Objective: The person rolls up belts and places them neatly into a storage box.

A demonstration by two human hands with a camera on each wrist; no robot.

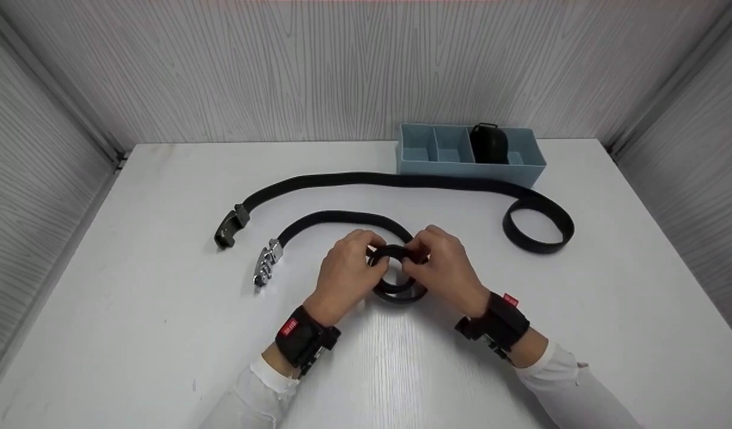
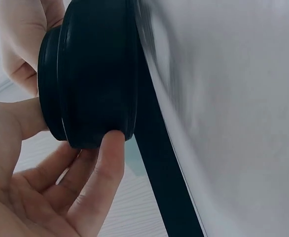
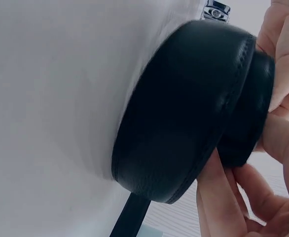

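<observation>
A black leather belt with a silver buckle [image 1: 267, 262] lies near the middle of the white table, its far end wound into a small coil [image 1: 403, 297]. My left hand [image 1: 348, 271] pinches the coil's left side between thumb and fingers. On the opposite side, my right hand [image 1: 450, 273] grips it with thumb and fingertips. In the left wrist view the coiled belt [image 2: 97, 74] stands on edge, its inner turns sticking out beyond the outer one. Stitching shows along the edge of the belt [image 3: 179, 113] in the right wrist view.
Behind, a second black belt [image 1: 366, 179] stretches across the table, with a dark buckle [image 1: 228, 229] at left and a loose loop [image 1: 539, 245] at right. A blue divided box [image 1: 473, 171] stands at the back, holding a rounded black object [image 1: 490, 146].
</observation>
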